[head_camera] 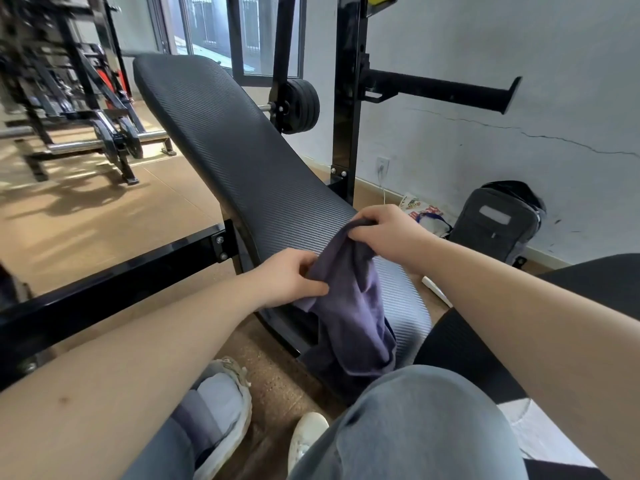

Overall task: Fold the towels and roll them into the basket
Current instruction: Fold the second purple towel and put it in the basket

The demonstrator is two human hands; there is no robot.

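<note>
A purple-grey towel (353, 306) hangs bunched over the near end of a black padded weight bench (235, 150). My left hand (287, 278) pinches the towel's left edge with curled fingers. Higher up and to the right, my right hand (388, 233) grips the towel's top edge above the bench pad. The towel's lower part drapes down past the bench end toward my knee. No basket is in view.
A black rack upright (346, 98) and a weight plate (299, 107) stand behind the bench. A grey backpack (495, 226) leans on the wall at right. A black steel bar (114, 271) crosses at left. More gym equipment (69, 98) stands far left. My knee (415, 424) and shoes are below.
</note>
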